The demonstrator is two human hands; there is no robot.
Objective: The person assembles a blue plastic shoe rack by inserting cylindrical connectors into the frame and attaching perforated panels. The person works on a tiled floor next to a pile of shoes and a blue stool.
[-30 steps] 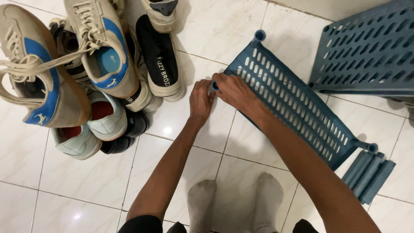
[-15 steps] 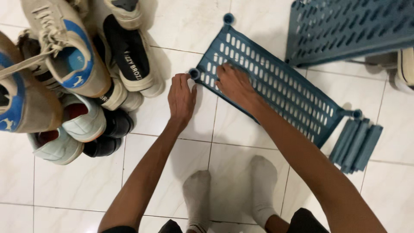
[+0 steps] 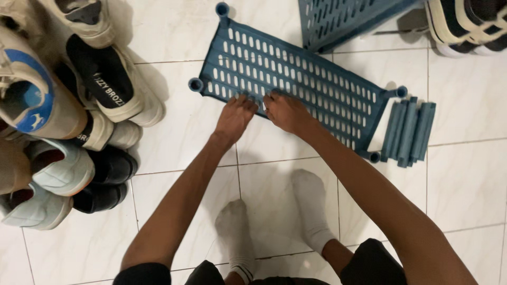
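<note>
on white tile, 2 hands, left (image 3: 236, 115) and right (image 3: 283, 112), grip slotted blue shelf panel (image 3: 296, 79).

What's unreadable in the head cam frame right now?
- Near edge of the blue slotted shelf panel: covered by left hand and right hand; grip unclear.
- Second blue panel: cut off by the top edge.
- Shoe pile: cut off by the left edge.
- Blue tubes: bunched together, so the count is unclear.
</note>
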